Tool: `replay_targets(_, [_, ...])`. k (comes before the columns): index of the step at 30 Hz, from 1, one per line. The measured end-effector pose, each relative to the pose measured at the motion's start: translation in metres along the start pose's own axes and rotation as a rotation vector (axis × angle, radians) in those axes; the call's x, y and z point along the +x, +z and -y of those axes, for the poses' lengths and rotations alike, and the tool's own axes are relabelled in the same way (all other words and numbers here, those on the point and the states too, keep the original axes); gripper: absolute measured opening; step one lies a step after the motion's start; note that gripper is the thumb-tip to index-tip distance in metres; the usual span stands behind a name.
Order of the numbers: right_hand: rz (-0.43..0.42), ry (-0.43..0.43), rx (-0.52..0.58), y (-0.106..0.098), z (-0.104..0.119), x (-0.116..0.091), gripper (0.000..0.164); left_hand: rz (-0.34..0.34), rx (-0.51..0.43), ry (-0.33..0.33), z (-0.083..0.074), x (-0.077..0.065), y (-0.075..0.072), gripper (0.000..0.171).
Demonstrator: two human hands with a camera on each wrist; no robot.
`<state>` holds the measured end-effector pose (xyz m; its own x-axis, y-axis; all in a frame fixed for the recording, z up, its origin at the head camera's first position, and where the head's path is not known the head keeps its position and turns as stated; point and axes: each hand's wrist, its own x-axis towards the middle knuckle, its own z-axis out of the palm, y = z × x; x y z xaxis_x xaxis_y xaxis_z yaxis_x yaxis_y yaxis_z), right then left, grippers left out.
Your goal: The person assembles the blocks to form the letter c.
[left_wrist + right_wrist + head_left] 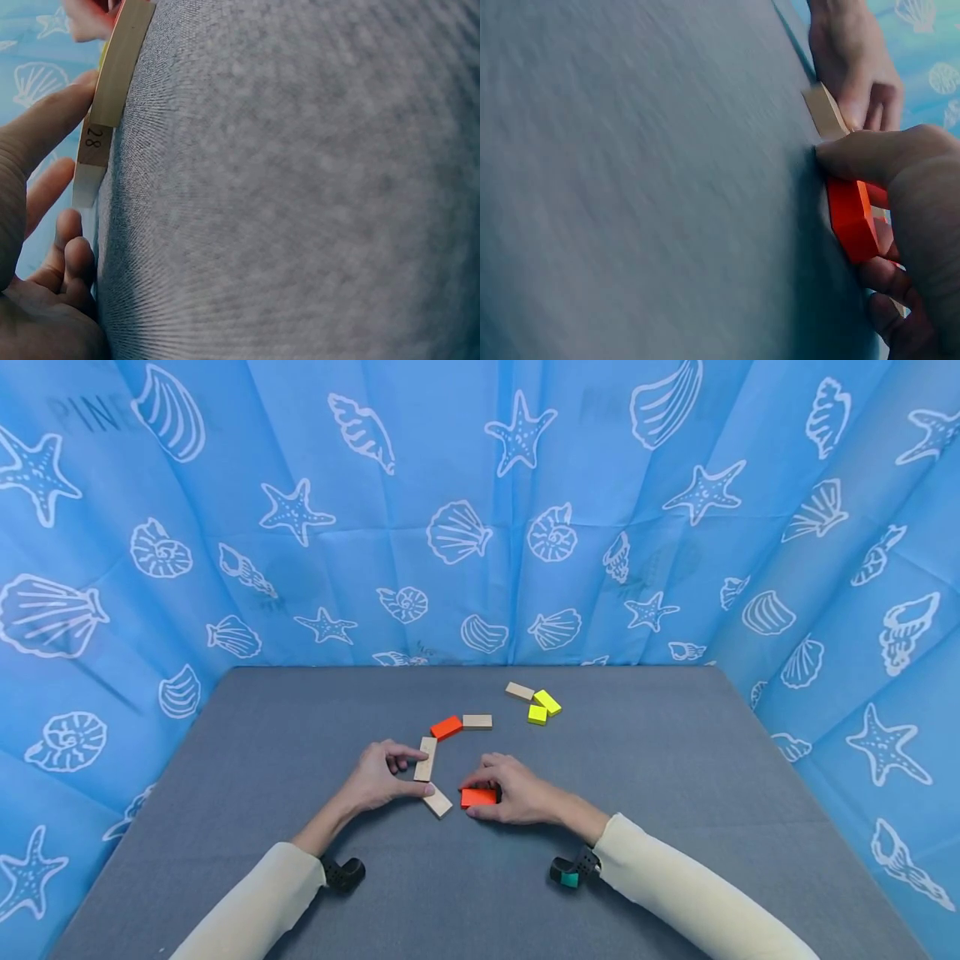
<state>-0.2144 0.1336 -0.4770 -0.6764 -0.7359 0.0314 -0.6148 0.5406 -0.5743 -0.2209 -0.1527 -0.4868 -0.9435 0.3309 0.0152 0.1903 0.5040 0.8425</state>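
Observation:
My left hand [380, 777] rests at two plain wooden blocks. Its index fingertip touches the upper wooden block [425, 762], and its thumb lies against the lower wooden block [438, 802]. The left wrist view shows the number 28 on the end of a wooden block [94, 141] beside the thumb. My right hand [517, 791] pinches an orange-red block [478, 798] between thumb and fingers, low over the table and just right of the lower wooden block. In the right wrist view, the thumb crosses the near end of this orange-red block [849, 214].
Another orange-red block [447, 727] and a wooden block [477, 722] continue a curved row beyond the left hand. Farther back right lie a wooden block [520, 691] and two yellow blocks, one long [548, 702] and one short [537, 715]. A blue curtain [480, 585] hangs behind the grey table [637, 735].

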Motion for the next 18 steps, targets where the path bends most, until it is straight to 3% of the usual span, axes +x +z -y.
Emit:
replay_targets(6, [-0.017,-0.037,0.05,0.011,0.008,-0.001,0.034,-0.006,0.013,0.009,0.001,0.0,0.001,0.047])
replay_targets(18, [-0.046,0.012,0.1,0.015,0.01,-0.001,0.035,-0.002,0.015,0.01,0.0,0.0,0.0,0.048])
